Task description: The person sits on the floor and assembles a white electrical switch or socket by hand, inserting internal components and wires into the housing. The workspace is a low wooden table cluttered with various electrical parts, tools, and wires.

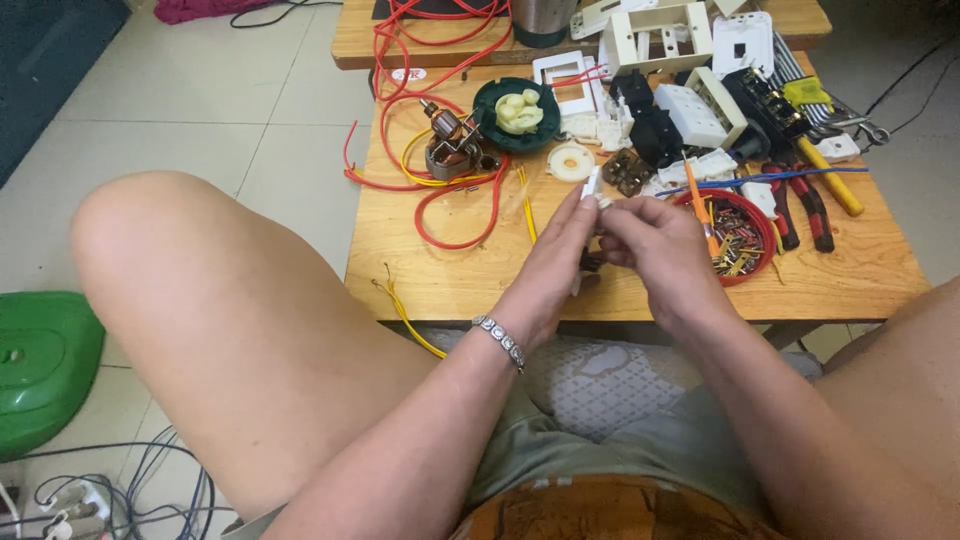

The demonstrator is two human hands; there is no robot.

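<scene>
Head view: I see my left hand [560, 262] and right hand [655, 250] together pinching a small white part [592, 188] above the wooden surface [620, 285]. A red bowl [762, 232] of bits sits just right.

A low wooden surface [450, 280] is covered with red wire [455, 225], a motor armature [452, 140], a green dish [515, 115], white switch housings [690, 110], pliers [805, 205] and a red bowl [745, 235].

Item 1, label: I log one small oval sticker [407, 74], white with red print, stuck flat at the front edge of the far wooden table [350, 50], just beside the loops of red wires [440, 40]. Nothing else of this kind logged.
</scene>
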